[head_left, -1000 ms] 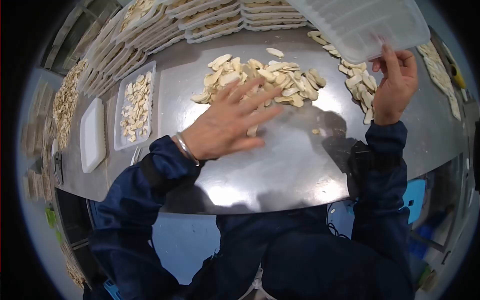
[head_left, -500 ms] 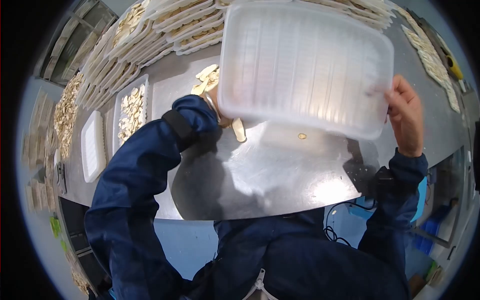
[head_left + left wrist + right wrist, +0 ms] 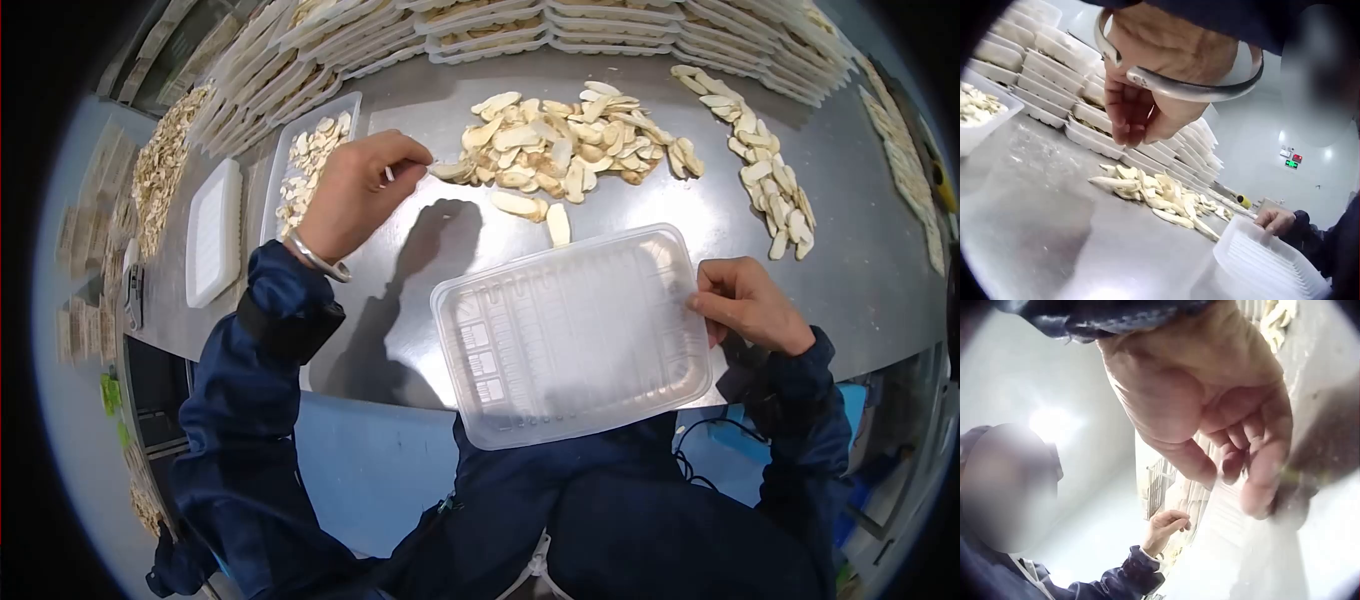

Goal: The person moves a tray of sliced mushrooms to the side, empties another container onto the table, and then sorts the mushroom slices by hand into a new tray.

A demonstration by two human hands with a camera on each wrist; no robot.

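Note:
My right hand [image 3: 750,300] pinches the right edge of a clear plastic tray [image 3: 600,330], thumb on top. The tray is tilted above the table's front edge with nothing in it. A pile of pale, mushroom-like slices [image 3: 560,150] lies behind it on the table. At the pile's left end hovers my left hand [image 3: 355,190], wearing a silver bangle. Its fingers are loosely bent, with thumb and fingertips close together. In the left wrist view, no slice shows between those fingertips [image 3: 1132,134], which are over the slices [image 3: 1157,190].
Stacks of filled trays [image 3: 610,45] line the back of the metal table. A tray of smaller slices [image 3: 272,200] and a white tray [image 3: 213,240] stand at left. At right lies a long row of slices [image 3: 775,190]. A single slice [image 3: 558,224] lies behind the tilted tray.
The right hand has swung the tray from above the pile toward me, tilting it downward. The left hand has come out from behind the tray and moved left, and its spread fingers have drawn together.

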